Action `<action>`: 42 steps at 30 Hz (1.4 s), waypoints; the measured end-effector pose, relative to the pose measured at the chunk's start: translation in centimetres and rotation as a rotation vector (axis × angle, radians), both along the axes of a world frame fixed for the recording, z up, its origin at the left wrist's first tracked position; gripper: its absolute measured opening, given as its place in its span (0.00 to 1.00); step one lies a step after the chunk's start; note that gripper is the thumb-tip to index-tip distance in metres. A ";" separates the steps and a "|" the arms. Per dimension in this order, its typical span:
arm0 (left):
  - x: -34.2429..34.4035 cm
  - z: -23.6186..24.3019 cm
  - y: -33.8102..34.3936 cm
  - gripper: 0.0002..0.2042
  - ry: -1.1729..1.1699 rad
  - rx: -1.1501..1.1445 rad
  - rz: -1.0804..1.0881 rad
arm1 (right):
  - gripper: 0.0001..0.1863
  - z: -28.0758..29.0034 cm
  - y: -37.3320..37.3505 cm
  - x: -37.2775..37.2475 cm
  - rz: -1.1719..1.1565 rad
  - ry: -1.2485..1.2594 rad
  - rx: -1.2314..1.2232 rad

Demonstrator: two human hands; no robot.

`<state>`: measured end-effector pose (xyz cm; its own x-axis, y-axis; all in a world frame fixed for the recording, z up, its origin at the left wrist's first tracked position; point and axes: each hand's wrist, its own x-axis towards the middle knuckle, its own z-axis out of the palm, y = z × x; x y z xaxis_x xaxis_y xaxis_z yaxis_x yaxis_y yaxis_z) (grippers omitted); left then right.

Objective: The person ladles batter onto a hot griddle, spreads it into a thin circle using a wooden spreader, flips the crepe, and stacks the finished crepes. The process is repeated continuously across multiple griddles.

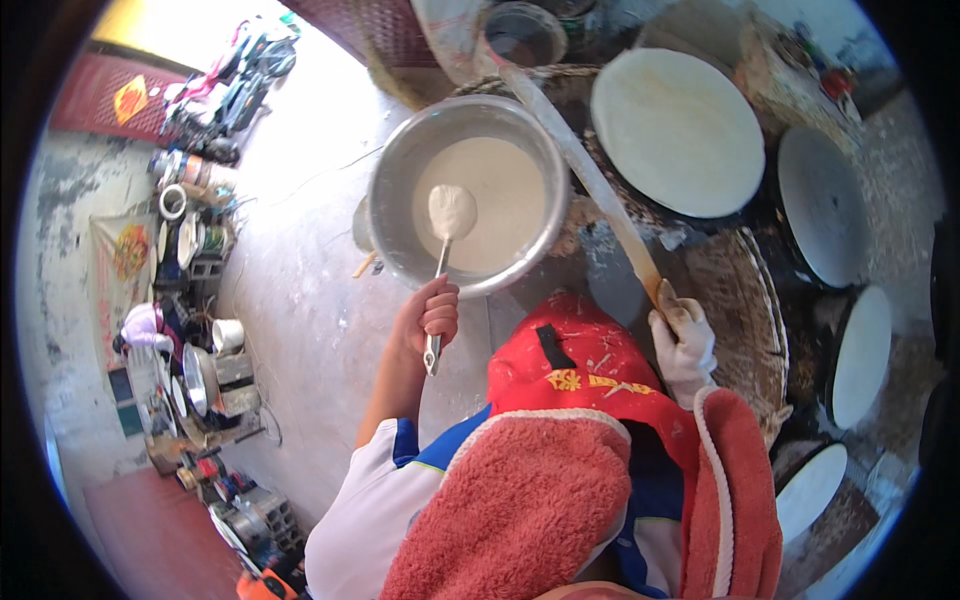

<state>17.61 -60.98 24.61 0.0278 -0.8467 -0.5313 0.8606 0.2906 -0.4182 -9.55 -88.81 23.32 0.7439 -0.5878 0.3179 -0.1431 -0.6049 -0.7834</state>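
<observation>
My left hand [428, 318] is closed round the metal handle of a ladle [443, 262]. The ladle's bowl, full of pale batter, is over a wide metal basin [384, 215]. More smooth, cream-coloured batter [510, 195] fills the basin's bottom. In a whitish glove, my right hand [684, 340] grips the near end of a long, flat wooden stick [598, 187]. This stick slants away to the far left, passing over the basin's right edge. Beyond my right hand lies a large round pan [680, 135] with a pale surface.
More round pans or lids, one grey [822, 205] and one white [861, 357], curve along the right. A dark bucket [523, 36] stands at the far end. Pots and bricks [235, 385] line the left wall; a motorbike [235, 90] is parked far left.
</observation>
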 end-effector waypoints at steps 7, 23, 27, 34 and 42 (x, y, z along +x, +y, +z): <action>-5.0 -0.7 -7.4 0.16 0.096 -0.049 -0.279 | 0.21 -2.6 0.7 -8.7 -0.481 0.114 0.309; -17.9 7.1 -51.1 0.16 -0.859 -0.290 -1.244 | 0.25 -6.7 -9.7 -21.0 -1.257 -0.363 0.748; -24.8 2.9 -62.2 0.15 -0.897 -0.234 -1.314 | 0.24 -6.5 -18.0 -18.0 -1.247 -0.451 0.644; -27.9 -7.3 -67.8 0.13 -1.307 -0.049 -1.448 | 0.24 -9.1 -25.7 -11.4 -1.286 -0.805 1.020; -18.1 -3.3 -68.4 0.16 -2.290 0.015 -0.838 | 0.24 -7.7 -29.6 -10.7 -1.323 -0.532 0.891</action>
<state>-0.49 -129.42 21.26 0.1235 -0.9771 -0.1733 -0.3397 -0.2057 0.9178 -20.26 -118.36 15.66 -0.4476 -0.8003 -0.3990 0.2194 0.3342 -0.9166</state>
